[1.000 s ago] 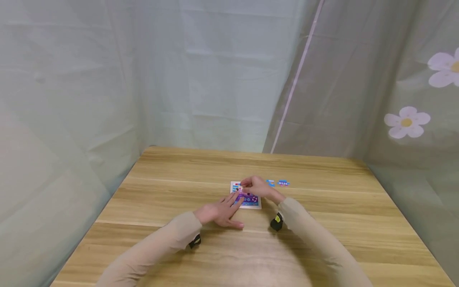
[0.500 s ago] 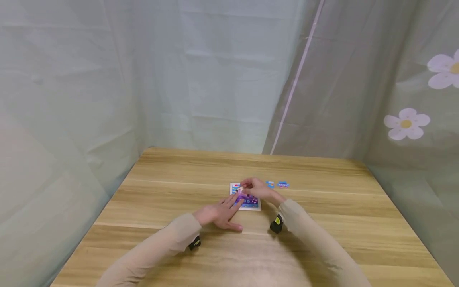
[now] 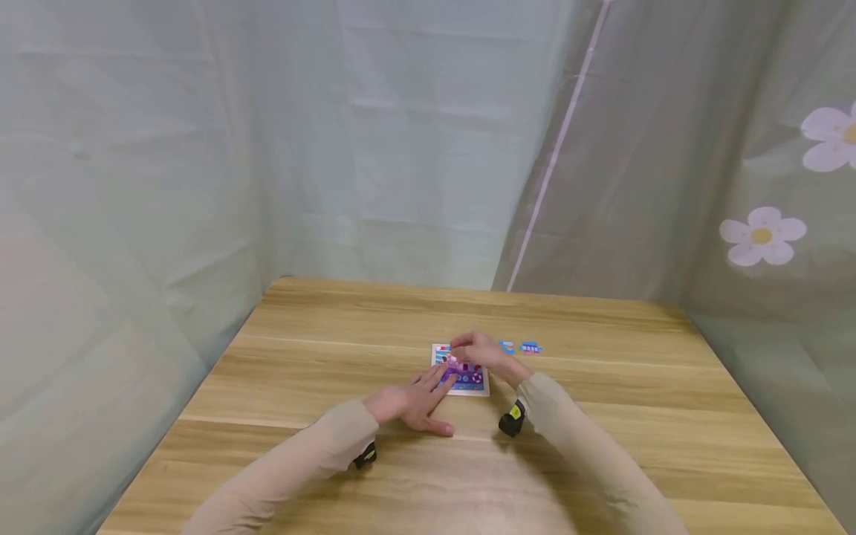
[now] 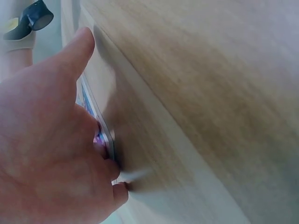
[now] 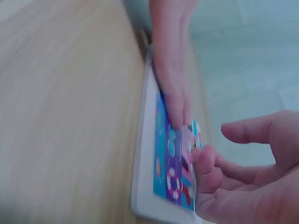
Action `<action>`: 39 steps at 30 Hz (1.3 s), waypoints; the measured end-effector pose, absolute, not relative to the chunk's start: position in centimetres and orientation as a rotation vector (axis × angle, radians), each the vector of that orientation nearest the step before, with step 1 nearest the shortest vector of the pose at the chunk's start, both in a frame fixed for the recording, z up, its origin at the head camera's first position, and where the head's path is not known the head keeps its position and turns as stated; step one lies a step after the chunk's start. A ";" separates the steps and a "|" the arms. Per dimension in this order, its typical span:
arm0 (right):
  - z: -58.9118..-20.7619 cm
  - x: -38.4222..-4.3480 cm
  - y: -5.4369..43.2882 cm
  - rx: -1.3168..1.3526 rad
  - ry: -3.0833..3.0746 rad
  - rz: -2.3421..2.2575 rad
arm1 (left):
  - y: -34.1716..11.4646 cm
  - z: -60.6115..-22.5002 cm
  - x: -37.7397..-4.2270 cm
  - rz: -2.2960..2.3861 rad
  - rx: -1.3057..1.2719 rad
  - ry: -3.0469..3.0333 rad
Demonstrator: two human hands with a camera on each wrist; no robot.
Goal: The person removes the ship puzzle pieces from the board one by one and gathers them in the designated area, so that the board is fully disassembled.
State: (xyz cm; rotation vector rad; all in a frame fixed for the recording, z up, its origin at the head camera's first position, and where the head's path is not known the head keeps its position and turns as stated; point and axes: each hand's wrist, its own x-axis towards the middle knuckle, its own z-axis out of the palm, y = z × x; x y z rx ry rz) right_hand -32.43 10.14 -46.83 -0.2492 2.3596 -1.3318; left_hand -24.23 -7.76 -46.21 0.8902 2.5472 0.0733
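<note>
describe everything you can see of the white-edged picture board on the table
The picture board is thin and round-cornered, its material unclear; a white border frames a blue, purple and pink scene with a life ring. It lies flat on the wood-grain table. The left hand touches its left part; the right hand covers some of its far side, contact uncertain.

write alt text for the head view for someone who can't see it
A person's left hand lies across the left edge of a small picture board on a wooden table, while the right hand covers its far right corner. Two small pieces lie to the board's right, and a pale curtain hangs behind.
</note>
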 end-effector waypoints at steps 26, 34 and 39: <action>-48.0 -32.9 10.5 -0.378 2.440 -1.446 | -6.8 -45.9 -24.1 0.045 0.928 2.569; -47.2 -33.1 12.3 -0.224 2.416 -1.603 | -6.4 -48.2 -25.3 0.027 0.970 2.581; -46.2 -33.2 12.9 -0.212 2.381 -1.719 | -6.6 -47.9 -25.1 0.017 0.956 2.599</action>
